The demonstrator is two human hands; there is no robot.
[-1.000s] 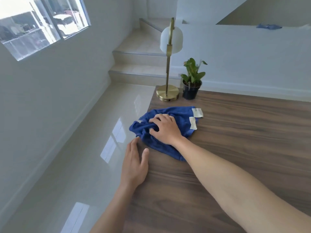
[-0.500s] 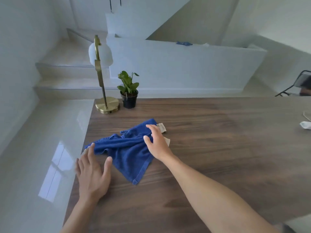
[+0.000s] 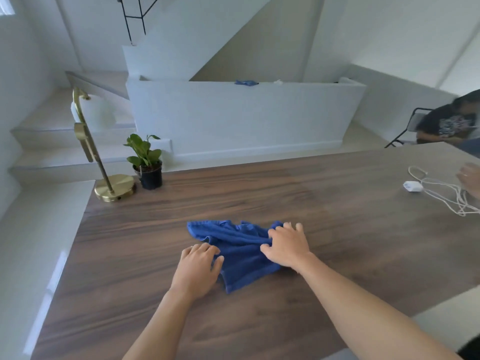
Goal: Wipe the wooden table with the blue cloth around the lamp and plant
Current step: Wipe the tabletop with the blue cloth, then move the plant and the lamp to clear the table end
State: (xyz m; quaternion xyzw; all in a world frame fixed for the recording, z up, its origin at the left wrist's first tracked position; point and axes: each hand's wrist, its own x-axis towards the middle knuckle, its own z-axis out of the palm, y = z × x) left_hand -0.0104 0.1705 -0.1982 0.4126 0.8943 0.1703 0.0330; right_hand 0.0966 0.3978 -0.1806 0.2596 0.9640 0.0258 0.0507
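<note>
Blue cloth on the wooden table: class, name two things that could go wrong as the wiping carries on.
1. The crumpled blue cloth under the right hand may snag the loose white cable and charger if it sweeps right.
2. Wiping toward the far left corner, it may nudge the small black-potted green plant or the tall brass lamp beside the wooden table's edge.

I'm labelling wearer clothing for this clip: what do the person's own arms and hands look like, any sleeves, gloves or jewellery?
Both forearms are bare, with no sleeves in view. The left hand and right hand wear no gloves, and no watch or bracelet shows. Whether there is a ring is too blurred to tell.
</note>
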